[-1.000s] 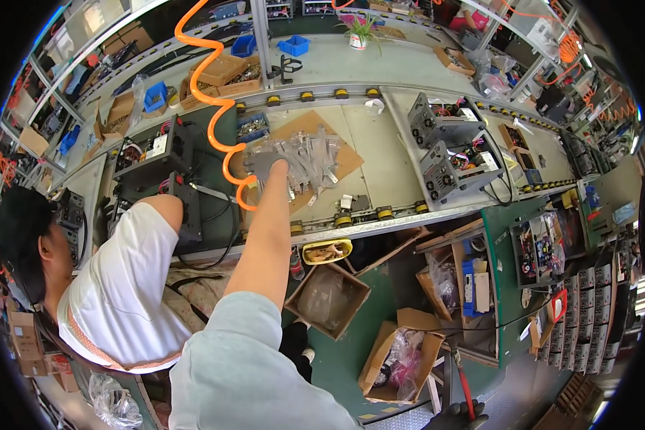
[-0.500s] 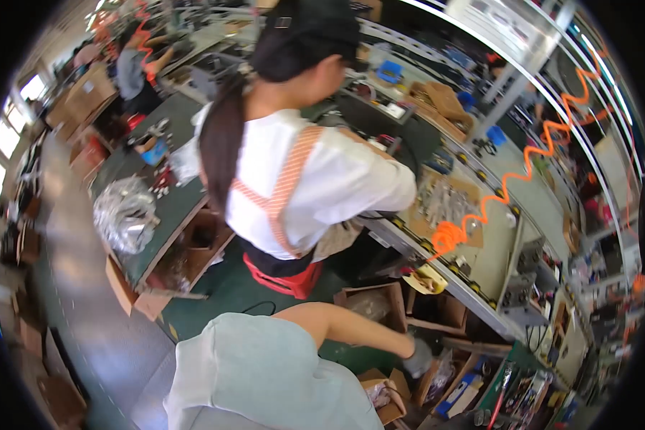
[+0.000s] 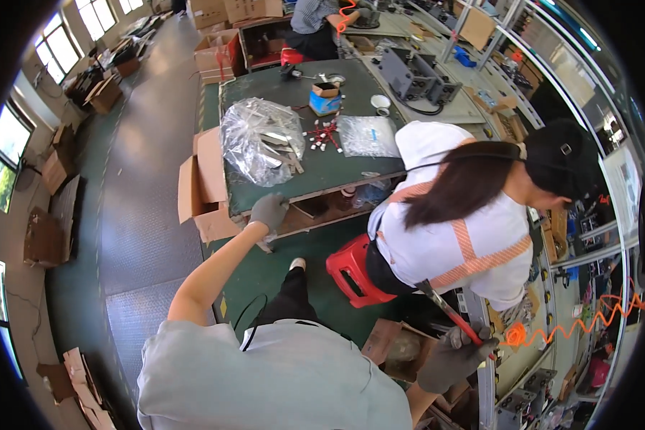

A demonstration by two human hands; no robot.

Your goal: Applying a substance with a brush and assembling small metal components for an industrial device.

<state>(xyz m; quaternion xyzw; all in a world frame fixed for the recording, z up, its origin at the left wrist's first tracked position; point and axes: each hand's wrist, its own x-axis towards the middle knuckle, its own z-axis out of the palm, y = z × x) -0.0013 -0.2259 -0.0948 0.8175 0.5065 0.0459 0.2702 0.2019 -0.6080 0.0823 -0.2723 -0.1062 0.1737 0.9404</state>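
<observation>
My left hand (image 3: 269, 211), in a grey glove, is stretched out to the front edge of a green-topped table (image 3: 322, 168), its fingers curled over the edge near a cardboard box (image 3: 206, 188). Low on the right, my gloved right hand (image 3: 453, 357) grips a long tool with a red and dark shaft (image 3: 443, 307). An orange coiled hose (image 3: 575, 326) runs off to the right from beside that hand. A clear plastic bag of parts (image 3: 261, 140) lies on the table just beyond my left hand.
A person in a white shirt with orange stripes (image 3: 466, 229) and a black cap sits on a red stool (image 3: 351, 271) between my hands. Small parts, a flat plastic bag (image 3: 369, 135) and a blue box (image 3: 325, 99) lie on the table. Cardboard boxes line the floor aisle (image 3: 132, 186).
The view has swung from the conveyor bench round to the green table behind the seated person. My left arm, earlier reaching to the bench, now reaches to the table edge.
</observation>
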